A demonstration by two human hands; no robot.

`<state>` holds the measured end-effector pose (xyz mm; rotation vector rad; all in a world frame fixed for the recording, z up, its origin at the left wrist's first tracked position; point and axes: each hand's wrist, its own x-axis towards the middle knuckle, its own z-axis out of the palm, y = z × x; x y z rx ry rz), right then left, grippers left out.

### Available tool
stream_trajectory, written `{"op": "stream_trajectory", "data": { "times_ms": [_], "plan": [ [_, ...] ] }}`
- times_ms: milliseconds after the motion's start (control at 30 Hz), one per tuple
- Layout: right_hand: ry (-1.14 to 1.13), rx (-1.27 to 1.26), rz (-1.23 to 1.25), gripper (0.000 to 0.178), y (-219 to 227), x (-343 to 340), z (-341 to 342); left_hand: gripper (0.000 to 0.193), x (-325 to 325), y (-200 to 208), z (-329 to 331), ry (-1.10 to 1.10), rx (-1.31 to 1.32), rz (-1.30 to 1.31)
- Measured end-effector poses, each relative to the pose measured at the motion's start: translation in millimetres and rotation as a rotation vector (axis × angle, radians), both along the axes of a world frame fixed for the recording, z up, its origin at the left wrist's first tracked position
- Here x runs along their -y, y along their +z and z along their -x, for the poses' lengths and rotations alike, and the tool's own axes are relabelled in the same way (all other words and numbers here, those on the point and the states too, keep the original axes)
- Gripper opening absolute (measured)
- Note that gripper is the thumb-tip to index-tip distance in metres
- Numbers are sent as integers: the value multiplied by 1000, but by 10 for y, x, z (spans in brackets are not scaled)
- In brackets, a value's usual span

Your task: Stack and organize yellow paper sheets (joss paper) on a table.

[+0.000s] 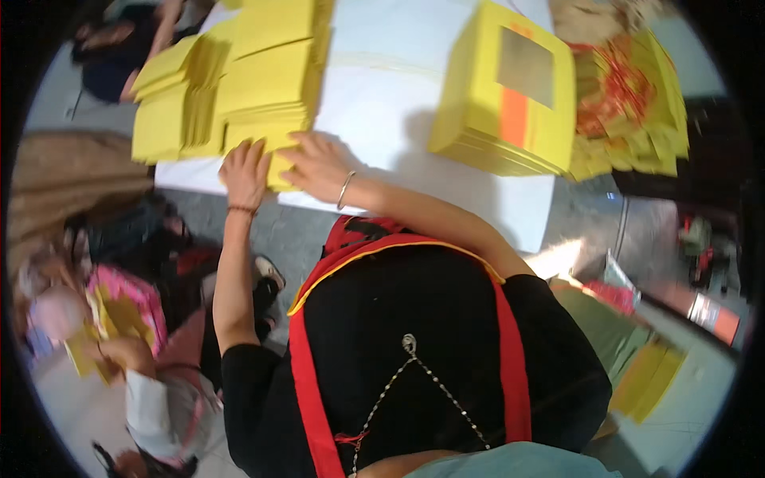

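Note:
My left hand lies on the near edge of a stack of flat yellow folded paper pieces, fingers stretched forward and slightly apart. My right hand, with a bangle at the wrist, reaches across from the right with its fingers spread on the same yellow pieces. Both hands press on the near end of the stack and do not wrap round it. The fingertips partly cover the pieces under them. Beyond my hands rise taller yellow stacks, with further bundles to the left.
On the white table stands a pile of larger yellow pieces with a grey panel and orange strip. Beside it lie yellow pieces with tangled red cords. People sit at far left and lower left; one hand holds yellow pieces.

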<state>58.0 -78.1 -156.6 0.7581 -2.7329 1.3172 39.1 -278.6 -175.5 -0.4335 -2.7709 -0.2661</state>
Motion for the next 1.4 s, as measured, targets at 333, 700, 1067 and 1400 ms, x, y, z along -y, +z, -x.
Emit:
{"op": "stream_trajectory", "data": {
  "times_ms": [333,700,1067,1400],
  "plan": [
    [-111,-247,335,29,1402,-1567,-572,29,-224,504,73,-36,-25,61],
    [-583,-287,-112,44,1124,-2879,-747,36,-2533,1579,300,-1110,-94,-365],
    [-586,-222,-38,51,1141,-2901,-784,18,-2841,1663,372,-1126,-8,-139],
    [-672,-70,315,50,1085,-2987,-833,20,-2865,1699,524,-1022,362,-274]
  ]
}}
